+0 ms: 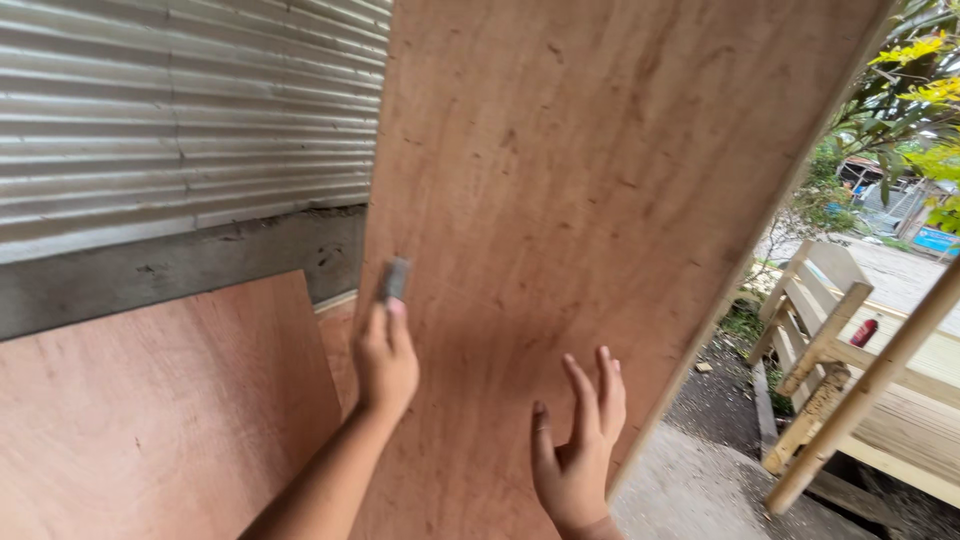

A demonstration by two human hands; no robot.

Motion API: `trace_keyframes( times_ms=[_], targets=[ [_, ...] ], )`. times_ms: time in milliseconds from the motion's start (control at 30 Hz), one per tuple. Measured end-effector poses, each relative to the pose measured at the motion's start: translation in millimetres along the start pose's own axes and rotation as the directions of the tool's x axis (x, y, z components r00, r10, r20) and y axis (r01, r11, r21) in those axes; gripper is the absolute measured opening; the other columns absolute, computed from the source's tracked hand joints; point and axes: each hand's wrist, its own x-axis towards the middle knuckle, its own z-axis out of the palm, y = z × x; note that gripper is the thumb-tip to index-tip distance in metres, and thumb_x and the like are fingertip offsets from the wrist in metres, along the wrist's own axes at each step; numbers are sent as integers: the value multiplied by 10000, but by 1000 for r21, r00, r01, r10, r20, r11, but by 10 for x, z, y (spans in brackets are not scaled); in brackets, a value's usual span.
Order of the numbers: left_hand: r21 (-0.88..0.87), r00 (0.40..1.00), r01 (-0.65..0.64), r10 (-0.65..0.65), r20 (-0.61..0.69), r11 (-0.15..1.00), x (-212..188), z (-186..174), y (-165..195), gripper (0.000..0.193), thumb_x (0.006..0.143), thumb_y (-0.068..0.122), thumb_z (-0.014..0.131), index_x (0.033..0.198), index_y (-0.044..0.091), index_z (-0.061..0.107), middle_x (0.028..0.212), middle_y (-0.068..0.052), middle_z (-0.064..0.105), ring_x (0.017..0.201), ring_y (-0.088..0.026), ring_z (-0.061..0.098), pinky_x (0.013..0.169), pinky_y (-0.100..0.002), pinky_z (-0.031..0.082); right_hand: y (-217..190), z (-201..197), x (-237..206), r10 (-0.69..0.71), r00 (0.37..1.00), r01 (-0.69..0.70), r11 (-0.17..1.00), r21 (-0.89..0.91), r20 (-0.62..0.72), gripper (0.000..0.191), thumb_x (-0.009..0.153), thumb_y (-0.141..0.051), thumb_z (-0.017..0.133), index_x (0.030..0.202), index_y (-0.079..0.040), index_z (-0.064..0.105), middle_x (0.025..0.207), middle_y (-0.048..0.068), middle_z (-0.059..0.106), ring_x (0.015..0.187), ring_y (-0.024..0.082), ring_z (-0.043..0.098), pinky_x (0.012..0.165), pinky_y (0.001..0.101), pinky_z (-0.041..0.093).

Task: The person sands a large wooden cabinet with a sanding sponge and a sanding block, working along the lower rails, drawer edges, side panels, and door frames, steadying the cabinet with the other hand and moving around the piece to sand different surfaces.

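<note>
A tall reddish-brown plywood sheet (pixel 570 200) stands upright and tilted in front of me, filling the middle of the view. My left hand (pixel 385 355) is raised against its left edge, fingers closed on a small flat grey piece (pixel 397 279) that it presses to the board. My right hand (pixel 578 445) hovers just in front of the sheet lower down, palm toward the wood, fingers spread and holding nothing.
A second plywood sheet (pixel 160 410) leans lower left against a concrete ledge (pixel 180 265) under a corrugated metal shutter (pixel 180 110). At right stand a wooden frame structure (pixel 815 340), a slanted pole (pixel 865 385), a red object (pixel 863 332), gravel ground and greenery.
</note>
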Motion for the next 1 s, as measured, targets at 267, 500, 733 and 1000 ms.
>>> trace_keyframes(
  times_ms=[267,500,733,1000],
  targets=[
    [-1,974,30,-29,226,1000,1368,-167,-568,445,1112,326,410,1496,142,538,1196,-215,726,1043,-351,720,863,-422,548,-349,1247,496,-98,986,111,989,-100,134,622,811,-91,698,1415,-118,550,1615,169,356,1529,433,238,1206,617,124],
    [-449,922,-243,349,170,860,1479,256,-521,508,1080,188,353,1561,25,385,1582,-198,476,1452,-330,477,1139,-374,415,-491,2196,1534,-199,974,225,835,-502,106,600,965,-261,572,1532,-111,445,1642,126,353,1552,340,254,1237,600,80],
    [-511,904,-236,380,198,827,2395,546,228,466,1094,231,390,1519,55,463,1364,-238,647,1218,-331,675,991,-396,537,-564,2394,2027,-168,986,110,668,-736,-5,621,1042,-323,350,1597,-46,327,1679,151,276,1564,321,196,1245,564,39],
    [-697,869,-230,466,167,679,2815,442,804,473,1075,211,387,1527,81,447,1453,-183,630,1012,-272,738,877,-392,573,-620,2387,2029,-181,983,96,592,-800,-16,601,1059,-312,335,1597,-45,335,1687,135,278,1580,306,187,1270,539,34]
  ],
)
